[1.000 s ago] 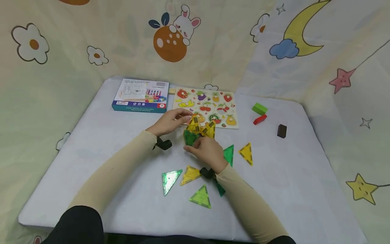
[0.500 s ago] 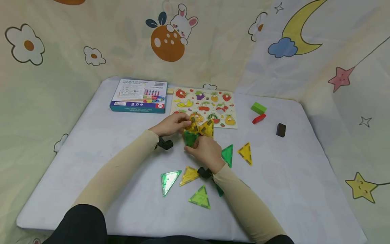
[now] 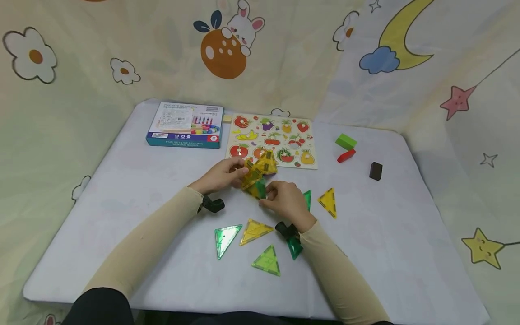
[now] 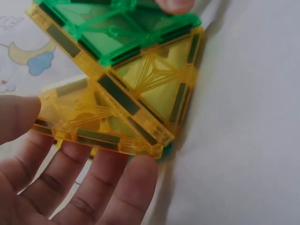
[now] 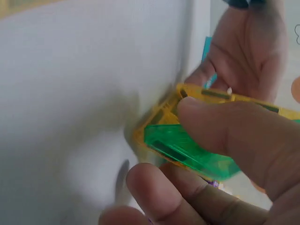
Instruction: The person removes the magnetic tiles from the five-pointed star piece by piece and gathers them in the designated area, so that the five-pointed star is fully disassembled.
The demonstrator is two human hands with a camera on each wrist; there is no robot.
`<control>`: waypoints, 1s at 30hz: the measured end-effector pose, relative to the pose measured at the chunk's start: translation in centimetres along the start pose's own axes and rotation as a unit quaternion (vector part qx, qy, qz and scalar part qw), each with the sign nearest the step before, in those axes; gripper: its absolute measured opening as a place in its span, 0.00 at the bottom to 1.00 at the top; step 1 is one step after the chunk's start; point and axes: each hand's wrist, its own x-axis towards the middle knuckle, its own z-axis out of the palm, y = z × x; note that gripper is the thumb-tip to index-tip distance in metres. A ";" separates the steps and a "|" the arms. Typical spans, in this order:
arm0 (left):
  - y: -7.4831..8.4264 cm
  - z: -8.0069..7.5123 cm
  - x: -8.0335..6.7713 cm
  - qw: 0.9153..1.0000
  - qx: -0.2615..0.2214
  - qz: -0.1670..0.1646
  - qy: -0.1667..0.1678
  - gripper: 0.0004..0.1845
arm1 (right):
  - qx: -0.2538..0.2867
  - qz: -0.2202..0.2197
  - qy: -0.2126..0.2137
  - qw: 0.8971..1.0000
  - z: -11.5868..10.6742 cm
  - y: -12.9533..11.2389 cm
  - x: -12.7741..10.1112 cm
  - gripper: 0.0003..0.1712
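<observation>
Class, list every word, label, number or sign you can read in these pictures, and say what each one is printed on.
"FIVE SETS OF COLUMN BEADING BOXES", roughly as it reads, in white letters on the teal front edge of the box; the letters are small, so the wording is not certain.
Top of the box: a barcode and blocks of fine print, too small to read.
Fruit puzzle board: pictures only, no legible words.
Magnetic tiles: no text seen.

Both hands — left hand (image 3: pixel 221 176), right hand (image 3: pixel 287 201) — hold a cluster of yellow and green tiles (image 3: pixel 257 175) above the bench (image 3: pixel 390 234), just before the fruit puzzle (image 3: pixel 273 140); loose triangles (image 3: pixel 253 231) lie nearer.
</observation>
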 end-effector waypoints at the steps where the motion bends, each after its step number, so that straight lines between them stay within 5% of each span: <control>1: 0.0 0.0 -0.2 1.000 -0.010 -0.003 0.001 0.14 | 0.003 -0.002 -0.002 1.000 -0.2 0.0 0.0 0.21; 14: -0.2 1.5 -2.0 0.996 -0.072 -0.041 0.040 0.17 | 0.018 -0.003 -0.017 1.000 -1.4 0.5 0.2 0.18; 23: -0.3 2.3 -2.4 0.994 -0.073 -0.042 0.071 0.16 | 0.016 0.004 -0.011 1.000 -1.4 0.6 0.3 0.19; 26: -0.6 2.2 -2.8 0.995 -0.037 -0.041 0.078 0.18 | 0.017 0.011 -0.011 1.000 -1.2 0.7 0.1 0.19; 30: -0.6 1.4 -3.9 0.989 0.069 -0.041 0.121 0.33 | 0.023 0.017 -0.010 1.000 -1.0 0.7 -0.3 0.20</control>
